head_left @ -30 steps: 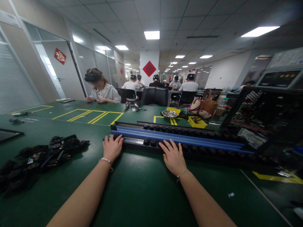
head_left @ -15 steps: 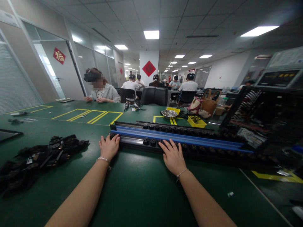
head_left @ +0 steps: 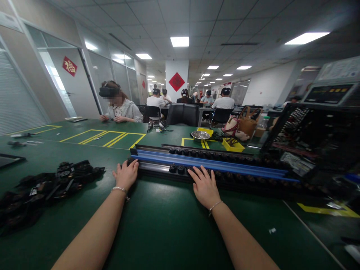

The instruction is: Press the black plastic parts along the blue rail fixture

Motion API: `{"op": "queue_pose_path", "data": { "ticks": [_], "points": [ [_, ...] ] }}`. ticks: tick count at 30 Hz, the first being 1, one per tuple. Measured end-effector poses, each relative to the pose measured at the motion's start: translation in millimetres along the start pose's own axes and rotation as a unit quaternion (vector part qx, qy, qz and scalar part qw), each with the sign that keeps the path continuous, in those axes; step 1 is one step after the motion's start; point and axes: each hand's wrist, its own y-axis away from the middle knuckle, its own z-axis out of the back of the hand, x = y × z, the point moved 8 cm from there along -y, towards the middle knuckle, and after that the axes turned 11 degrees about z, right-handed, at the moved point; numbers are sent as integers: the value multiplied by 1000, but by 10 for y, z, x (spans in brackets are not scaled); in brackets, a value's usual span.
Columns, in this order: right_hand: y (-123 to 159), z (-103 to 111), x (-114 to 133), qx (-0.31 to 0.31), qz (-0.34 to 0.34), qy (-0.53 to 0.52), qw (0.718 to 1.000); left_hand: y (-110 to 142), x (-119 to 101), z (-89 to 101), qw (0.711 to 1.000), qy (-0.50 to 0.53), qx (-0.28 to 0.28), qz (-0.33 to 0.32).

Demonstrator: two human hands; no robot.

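Note:
A long black rail [head_left: 153, 167] with a silvery channel and a row of small black parts [head_left: 177, 170] lies across the green table. At its left end rests my left hand [head_left: 126, 176], fingers extended over the end and thumb apart. Farther along, my right hand [head_left: 206, 187] lies with spread fingers on the rail's near edge, over the row of black parts. Neither hand is wrapped round anything. Directly behind the near rail run blue strips [head_left: 174, 159], and another black rail [head_left: 165, 148] lies beyond them.
Left of my arms is a heap of black parts [head_left: 66, 176]. Behind the rails stand a metal bowl [head_left: 200, 135] and a yellow tray [head_left: 233, 145]. An opened computer case [head_left: 281, 129] rises at the right. A co-worker [head_left: 123, 108] sits across the table.
My left hand has shifted slightly left along the rail's end. My right hand stays almost where it was, and the rails look unmoved.

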Motion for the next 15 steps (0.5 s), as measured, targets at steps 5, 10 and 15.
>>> {"op": "queue_pose_path", "data": {
  "ticks": [5,10,15],
  "points": [
    [2,10,1,5,1,1,1000,-50,33,1,1000,3,-11,-10],
    [2,12,4,5,1,3,1000,-106,20,10,998,11,-30,-49],
    [3,12,6,2,3,0,1000,-125,6,15,998,-1,-34,-54]
  ]
}}
